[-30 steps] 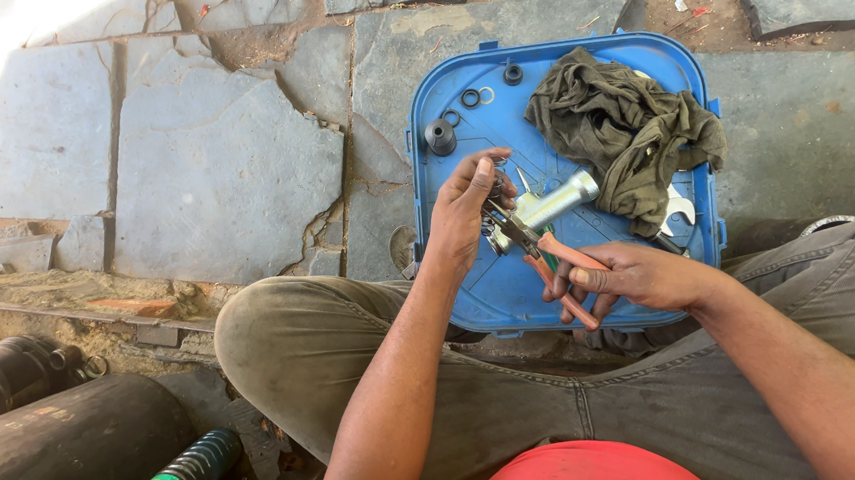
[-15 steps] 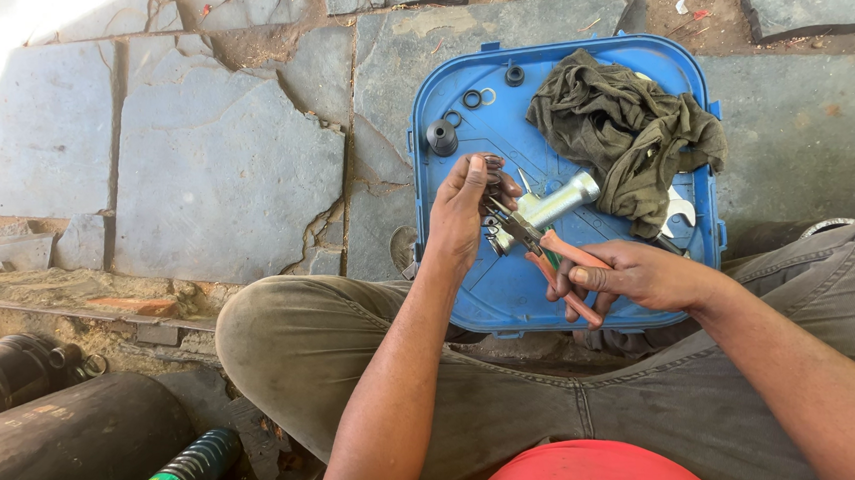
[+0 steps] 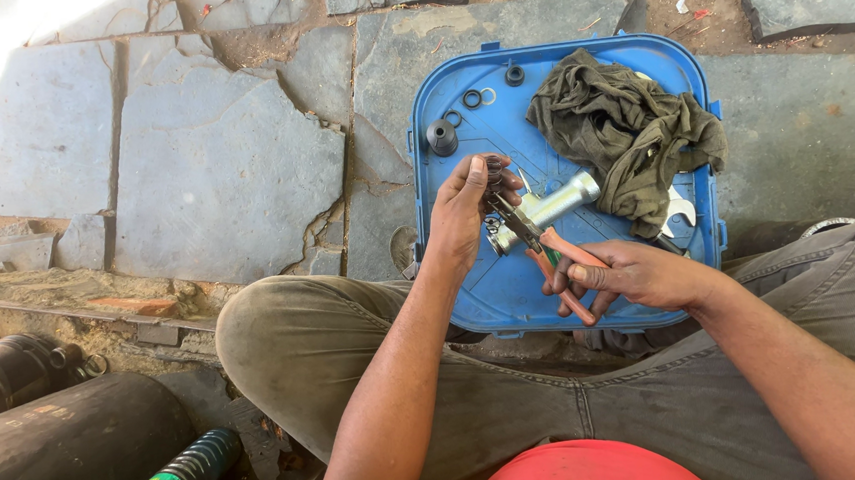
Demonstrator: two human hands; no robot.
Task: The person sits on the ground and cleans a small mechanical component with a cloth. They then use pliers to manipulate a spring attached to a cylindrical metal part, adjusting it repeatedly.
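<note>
Centre frame over the blue tray point(image 3: 472, 307), your left hand point(image 3: 466, 212) is pinching a small dark part point(image 3: 494, 168) while your right hand point(image 3: 631, 274) is squeezing the pliers point(image 3: 538, 244), jaws at that part, beside the rag point(image 3: 631, 136).

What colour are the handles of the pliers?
Orange, on the pliers in the right hand; the head view shows it.

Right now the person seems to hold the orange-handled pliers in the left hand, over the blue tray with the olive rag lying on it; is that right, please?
Not quite: the head view shows the pliers in the right hand, not the left. The left hand holds a small dark part at the pliers' tip. The rest stands: they are over the blue tray, with the olive rag on it.
</note>
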